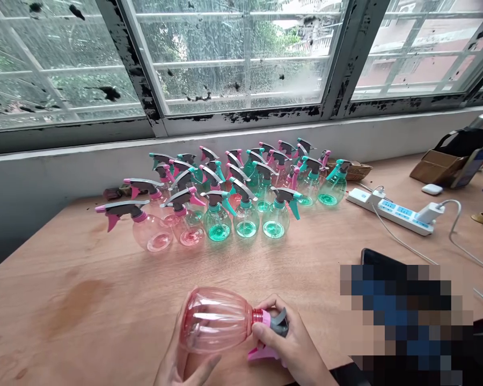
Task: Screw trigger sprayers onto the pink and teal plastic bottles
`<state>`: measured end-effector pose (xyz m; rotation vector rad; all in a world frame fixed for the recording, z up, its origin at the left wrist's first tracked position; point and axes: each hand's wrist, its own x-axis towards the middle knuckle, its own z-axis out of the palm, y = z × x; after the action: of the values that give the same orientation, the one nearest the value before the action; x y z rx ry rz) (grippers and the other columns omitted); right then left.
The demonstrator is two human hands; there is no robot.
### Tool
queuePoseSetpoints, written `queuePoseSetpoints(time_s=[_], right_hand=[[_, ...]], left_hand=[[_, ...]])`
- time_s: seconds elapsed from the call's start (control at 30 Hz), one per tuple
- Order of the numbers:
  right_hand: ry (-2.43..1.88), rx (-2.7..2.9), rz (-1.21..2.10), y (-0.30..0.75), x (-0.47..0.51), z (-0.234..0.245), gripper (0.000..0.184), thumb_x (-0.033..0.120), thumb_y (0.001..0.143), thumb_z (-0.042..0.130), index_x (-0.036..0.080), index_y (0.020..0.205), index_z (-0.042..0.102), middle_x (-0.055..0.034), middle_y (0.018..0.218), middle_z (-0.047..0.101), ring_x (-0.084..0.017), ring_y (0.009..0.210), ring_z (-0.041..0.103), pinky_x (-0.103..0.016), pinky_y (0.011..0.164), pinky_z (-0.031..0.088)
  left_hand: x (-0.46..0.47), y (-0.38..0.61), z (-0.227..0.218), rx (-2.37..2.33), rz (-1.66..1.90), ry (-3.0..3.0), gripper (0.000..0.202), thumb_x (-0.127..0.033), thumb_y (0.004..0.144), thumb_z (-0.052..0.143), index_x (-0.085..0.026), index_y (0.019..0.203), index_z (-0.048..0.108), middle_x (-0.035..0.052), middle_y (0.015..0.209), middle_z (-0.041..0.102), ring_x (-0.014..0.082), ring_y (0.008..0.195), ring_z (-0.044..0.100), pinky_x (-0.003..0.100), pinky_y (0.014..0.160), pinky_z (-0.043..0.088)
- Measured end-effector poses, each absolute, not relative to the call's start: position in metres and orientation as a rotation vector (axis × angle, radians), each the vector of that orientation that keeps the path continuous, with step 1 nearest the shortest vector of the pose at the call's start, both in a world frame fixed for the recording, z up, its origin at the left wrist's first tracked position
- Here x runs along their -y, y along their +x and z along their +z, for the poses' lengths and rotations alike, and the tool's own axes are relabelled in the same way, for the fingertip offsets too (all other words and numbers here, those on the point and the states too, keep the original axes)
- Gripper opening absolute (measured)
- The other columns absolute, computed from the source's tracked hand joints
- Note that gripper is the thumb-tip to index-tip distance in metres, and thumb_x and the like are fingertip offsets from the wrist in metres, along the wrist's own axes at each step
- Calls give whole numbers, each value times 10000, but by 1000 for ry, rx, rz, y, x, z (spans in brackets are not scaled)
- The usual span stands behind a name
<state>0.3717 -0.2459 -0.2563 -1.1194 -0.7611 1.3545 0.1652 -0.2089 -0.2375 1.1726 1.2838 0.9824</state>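
Observation:
Near the front of the table a clear pink spray bottle (217, 319) is held on its side, its base to the left. My left hand (185, 351) cups the base and underside, thumb below. My right hand (282, 335) is closed around the spray head (279, 321), thumb and fingers at the pink collar by the neck. The pink trigger (263, 353) points down beneath that hand. Whether the collar is fully threaded on the neck I cannot tell. Beyond my hands stand several round spray bottles, among them a pink one (153, 233) and a green one (276, 221).
A white power strip (390, 210) with plugged-in cables lies at the right. Behind it are a small white case (432, 189) and a cardboard box (438, 167). A dark phone (380, 258), partly pixelated, lies front right. Windows line the back wall.

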Motion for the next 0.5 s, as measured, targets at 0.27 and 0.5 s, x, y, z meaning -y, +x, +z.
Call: queuePoseSetpoints(time_s=[0.27, 0.5], right_hand=[[-1147, 911, 1347, 368, 246, -258, 362, 459, 759, 814, 182, 880, 616, 21, 735, 588, -149, 652, 502, -269, 617, 370], [-1193, 855, 1318, 369, 248, -255, 348, 463, 760, 810, 206, 911, 630, 16, 765, 625, -176, 694, 555, -273, 635, 451]], left_hand=[[208, 164, -248, -1304, 1063, 1224, 887, -547, 647, 851, -282, 1417, 500, 89, 1473, 573, 415, 1429, 423, 543, 1237, 263], [205, 156, -263, -1393, 1098, 1286, 871, -492, 600, 904, -304, 1375, 554, 62, 1444, 599, 410, 1415, 448, 552, 1238, 259]])
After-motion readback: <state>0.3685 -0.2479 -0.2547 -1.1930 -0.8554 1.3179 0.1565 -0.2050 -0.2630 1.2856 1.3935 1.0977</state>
